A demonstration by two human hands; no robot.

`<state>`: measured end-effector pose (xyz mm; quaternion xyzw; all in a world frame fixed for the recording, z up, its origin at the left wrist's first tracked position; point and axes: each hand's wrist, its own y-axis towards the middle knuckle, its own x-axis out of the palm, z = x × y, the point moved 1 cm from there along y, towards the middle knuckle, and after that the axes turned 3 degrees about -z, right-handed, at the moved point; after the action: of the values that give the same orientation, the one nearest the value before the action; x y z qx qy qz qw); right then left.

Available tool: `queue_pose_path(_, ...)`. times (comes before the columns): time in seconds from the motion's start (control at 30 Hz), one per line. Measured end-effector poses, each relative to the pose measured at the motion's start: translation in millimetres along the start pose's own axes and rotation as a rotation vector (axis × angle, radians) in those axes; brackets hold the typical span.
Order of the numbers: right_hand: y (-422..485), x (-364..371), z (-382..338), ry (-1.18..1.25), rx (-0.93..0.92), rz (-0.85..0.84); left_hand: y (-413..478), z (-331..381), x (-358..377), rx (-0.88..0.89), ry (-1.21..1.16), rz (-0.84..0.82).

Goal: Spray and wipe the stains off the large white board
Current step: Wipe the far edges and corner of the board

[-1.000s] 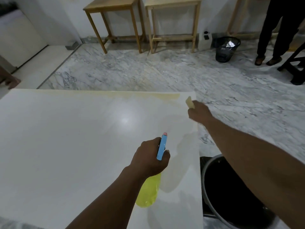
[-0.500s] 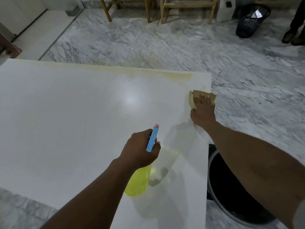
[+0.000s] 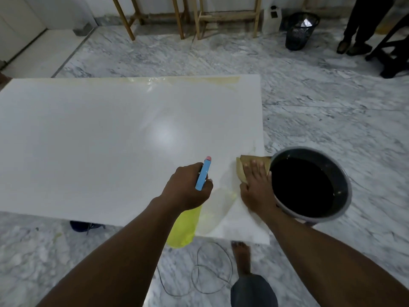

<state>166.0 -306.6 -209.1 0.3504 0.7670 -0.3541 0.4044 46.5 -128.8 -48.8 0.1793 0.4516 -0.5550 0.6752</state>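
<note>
The large white board (image 3: 110, 140) lies flat, with a yellowish stain band (image 3: 199, 80) along its far edge. My left hand (image 3: 188, 189) grips a yellow spray bottle (image 3: 183, 227) with a blue trigger head (image 3: 203, 173), held over the board's near right part. My right hand (image 3: 256, 187) presses flat on a tan cloth (image 3: 242, 169) at the board's right edge, close to the near corner. A faint wet smear lies on the board between the two hands.
A grey bucket (image 3: 345, 191) of dark liquid stands on the marble floor right beside the cloth. My bare foot (image 3: 242, 258) and a looped cable (image 3: 212, 271) are below the board. Wooden tables (image 3: 183, 18), a black bin (image 3: 301, 29) and a standing person (image 3: 358, 23) are at the far side.
My right hand has dragged the cloth down the board's right edge from the far corner toward me, stopping beside the bucket. My left hand keeps hold of the spray bottle.
</note>
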Motion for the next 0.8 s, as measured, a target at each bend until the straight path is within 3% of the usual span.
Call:
queue_pose_path(0.3,-186,65,-23,0.078,0.07,0.01,-141,-24,29,-0.017,-0.018,-0.067)
queue_pose_path(0.4,-223,59,-34,0.24,0.175,-0.006,-166,-24,33,0.003,-0.008,-0.074)
queue_pose_path(0.5,-252,38,-39,0.59,0.406,-0.056,-180,-17,31,0.024,0.002,-0.065)
queue_pose_path(0.6,-261,8,-27,1.281,0.657,-0.158,-181,-5,26,0.035,-0.001,-0.058)
queue_pose_path(0.67,-261,-18,-16,1.609,0.677,-0.197,-179,5,21,0.034,-0.004,-0.049)
queue_pose_path(0.8,-247,-81,-1,1.867,0.548,-0.141,-169,37,18,0.051,0.014,-0.06)
